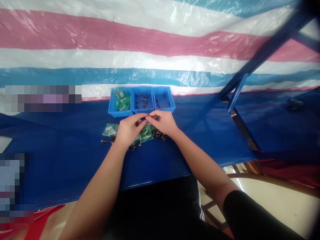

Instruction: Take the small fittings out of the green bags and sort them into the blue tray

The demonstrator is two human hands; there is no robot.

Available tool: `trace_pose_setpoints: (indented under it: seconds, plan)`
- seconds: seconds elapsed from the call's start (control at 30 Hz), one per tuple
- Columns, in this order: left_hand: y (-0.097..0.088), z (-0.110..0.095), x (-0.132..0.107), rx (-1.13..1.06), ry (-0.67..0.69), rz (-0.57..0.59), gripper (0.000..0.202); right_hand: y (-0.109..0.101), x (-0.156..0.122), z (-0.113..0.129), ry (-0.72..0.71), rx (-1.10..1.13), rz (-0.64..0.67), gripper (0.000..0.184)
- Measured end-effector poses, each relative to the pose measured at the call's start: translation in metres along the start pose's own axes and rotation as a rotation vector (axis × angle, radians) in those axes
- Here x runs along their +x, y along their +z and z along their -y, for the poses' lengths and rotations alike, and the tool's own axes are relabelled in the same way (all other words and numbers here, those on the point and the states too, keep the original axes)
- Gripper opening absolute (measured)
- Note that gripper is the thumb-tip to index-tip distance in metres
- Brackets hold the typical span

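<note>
My left hand (131, 128) and my right hand (163, 122) meet fingertip to fingertip just in front of the blue bins. Both are closed in a pinch around something small and dark, mostly covered by the fingers. Under and around them lie green-tinted clear packets (146, 134) with pale pieces inside, and small brass-and-dark metal parts (160, 134). Another packet (110, 129) rests left of my left hand, near a loose screw-like part (104, 141). Behind the hands, the left bin (110, 106) holds similar packets, the middle bin (143, 110) small metal parts, and the right bin (172, 103) a few dark thin pieces.
Everything sits on a blue table (160, 166). A striped plastic sheet (150, 43) hangs behind it. At the right, a blue metal frame (262, 50) slants upward, with a round wooden-rimmed seat (275, 196) below. Part of a person in red (47, 220) shows at lower left.
</note>
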State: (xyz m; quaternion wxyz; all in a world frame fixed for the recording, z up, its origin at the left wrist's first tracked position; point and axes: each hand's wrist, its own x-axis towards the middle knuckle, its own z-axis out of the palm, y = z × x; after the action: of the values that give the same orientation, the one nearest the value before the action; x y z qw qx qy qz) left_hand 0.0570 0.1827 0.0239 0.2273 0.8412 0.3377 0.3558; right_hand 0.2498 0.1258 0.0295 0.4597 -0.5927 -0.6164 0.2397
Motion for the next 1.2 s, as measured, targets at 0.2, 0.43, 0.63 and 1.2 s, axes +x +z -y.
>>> trace_pose_setpoints:
  seconds: [0.2,0.43,0.63,1.2]
  plan:
    - [-0.002,-0.003,0.001,0.061,-0.013,-0.009,0.029,-0.002,0.0,0.003,-0.006,0.01,0.042,0.028]
    - [-0.003,-0.003,0.003,0.08,-0.021,-0.029,0.03,-0.004,0.001,0.0,-0.034,-0.007,-0.006,0.025]
    - [-0.002,-0.001,0.003,0.083,-0.028,-0.024,0.034,-0.003,0.003,-0.005,-0.038,-0.02,-0.028,0.023]
    - [0.0,-0.001,0.002,0.057,-0.027,-0.102,0.029,-0.002,0.002,-0.007,-0.045,-0.078,0.002,0.02]
